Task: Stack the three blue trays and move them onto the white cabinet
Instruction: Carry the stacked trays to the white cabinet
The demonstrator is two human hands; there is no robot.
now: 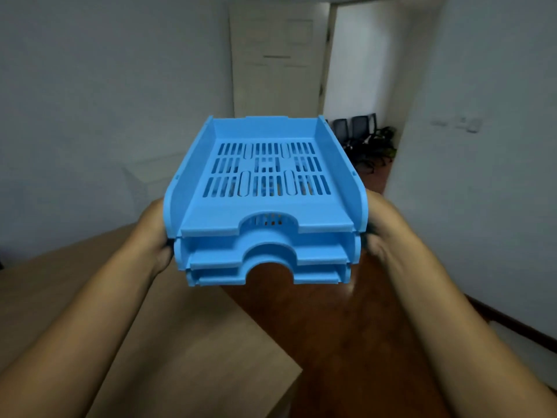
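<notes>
Three blue slotted trays are nested in one stack, held up in the air in front of me. My left hand grips the stack's left side wall. On the right side wall sits my right hand, gripping too. Most of the fingers are hidden behind the trays. A pale low block against the left wall, blurred, may be the white cabinet; I cannot tell for sure.
A light wooden tabletop lies below my arms at the lower left. Dark red-brown floor runs ahead to a white door and an open doorway with black chairs. White walls stand on both sides.
</notes>
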